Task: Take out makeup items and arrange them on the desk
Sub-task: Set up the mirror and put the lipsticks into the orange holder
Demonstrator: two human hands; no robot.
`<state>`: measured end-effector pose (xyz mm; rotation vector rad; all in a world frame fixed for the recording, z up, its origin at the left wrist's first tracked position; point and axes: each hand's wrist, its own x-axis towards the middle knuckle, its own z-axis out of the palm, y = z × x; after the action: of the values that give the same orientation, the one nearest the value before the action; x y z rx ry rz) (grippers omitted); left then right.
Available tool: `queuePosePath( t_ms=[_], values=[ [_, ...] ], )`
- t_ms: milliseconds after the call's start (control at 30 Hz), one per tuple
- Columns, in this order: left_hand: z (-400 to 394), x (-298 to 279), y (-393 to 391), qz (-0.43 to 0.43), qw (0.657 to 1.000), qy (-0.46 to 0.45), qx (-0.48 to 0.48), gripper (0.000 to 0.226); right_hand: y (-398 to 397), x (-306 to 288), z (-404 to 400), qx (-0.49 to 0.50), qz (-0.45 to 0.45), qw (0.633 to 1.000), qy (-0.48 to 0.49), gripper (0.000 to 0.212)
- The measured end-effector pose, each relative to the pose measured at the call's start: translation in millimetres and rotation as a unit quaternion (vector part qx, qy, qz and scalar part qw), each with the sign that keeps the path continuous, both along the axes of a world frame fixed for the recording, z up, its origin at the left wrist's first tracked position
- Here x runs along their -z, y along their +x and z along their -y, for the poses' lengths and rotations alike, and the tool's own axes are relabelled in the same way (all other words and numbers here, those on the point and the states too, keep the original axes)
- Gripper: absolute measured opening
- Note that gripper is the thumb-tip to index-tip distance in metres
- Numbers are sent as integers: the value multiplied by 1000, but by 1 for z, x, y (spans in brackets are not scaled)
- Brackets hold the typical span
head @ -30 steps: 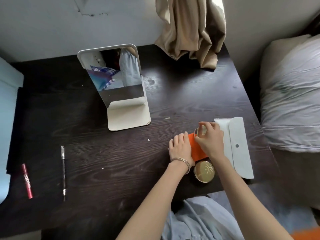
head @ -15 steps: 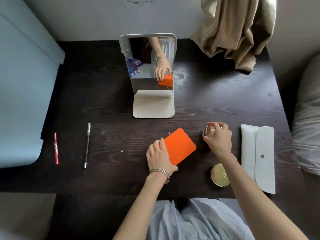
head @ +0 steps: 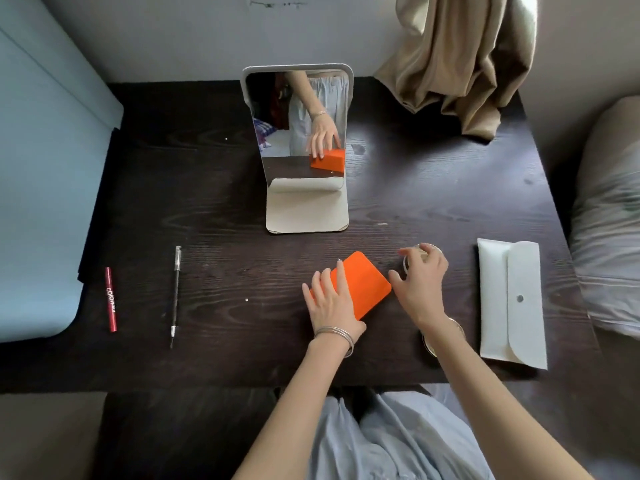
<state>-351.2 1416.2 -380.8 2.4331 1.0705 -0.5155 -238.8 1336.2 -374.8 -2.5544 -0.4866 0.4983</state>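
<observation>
The dark wooden desk carries everything. A standing mirror is at the back middle. A white pouch lies flat at the right side. Near the front middle lies an orange case; the left hand rests on its left part with straight fingers. The right hand is just right of the case, its fingers curled over a small round jar standing on the desk. A gold round compact is partly hidden under the right wrist. At the left lie a black pencil and, further left, a red pen, apart from each other.
</observation>
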Motion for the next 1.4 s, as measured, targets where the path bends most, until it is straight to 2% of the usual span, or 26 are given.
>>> queuePosePath(
  t_ms=[100,200,300,367,533,600,667,733,800,867,933,1267,1400],
  values=[
    [-1,2,7,23,1000,0,20,119,-28,-6,-4,-15,-15,999,31,35],
    [-8,4,9,32,999,10,7,115,-47,-3,-9,0,-69,997,43,44],
    [-17,0,2,36,993,-38,-104,108,-59,-2,-18,41,-166,982,86,47],
    [-25,-3,-6,31,981,-80,-174,108,-65,-1,-26,28,-222,971,84,47],
    [-47,-7,-25,-7,963,-105,-250,119,-79,2,-50,38,-301,949,85,46],
    [-55,-5,-25,-23,957,-100,-271,109,-85,3,-63,42,-308,948,68,41],
    [-58,-3,-24,-30,960,-59,-271,82,-92,3,-74,26,-314,949,31,29],
    [-58,0,-24,-37,969,-11,-244,62,-97,5,-79,38,-327,944,8,29],
    [-56,1,-26,-50,976,4,-213,71,-97,10,-78,79,-361,929,23,30],
    [-56,0,-28,-62,978,-12,-198,99,-93,12,-74,113,-388,913,50,34],
    [-57,0,-29,-51,978,-27,-202,114,-88,15,-71,127,-406,903,65,30],
    [-62,-5,-27,-22,962,-85,-257,120,-68,13,-69,81,-401,912,30,28],
    [-75,-8,-35,18,946,-173,-274,113,-65,11,-67,11,-368,930,-4,18]
  ],
)
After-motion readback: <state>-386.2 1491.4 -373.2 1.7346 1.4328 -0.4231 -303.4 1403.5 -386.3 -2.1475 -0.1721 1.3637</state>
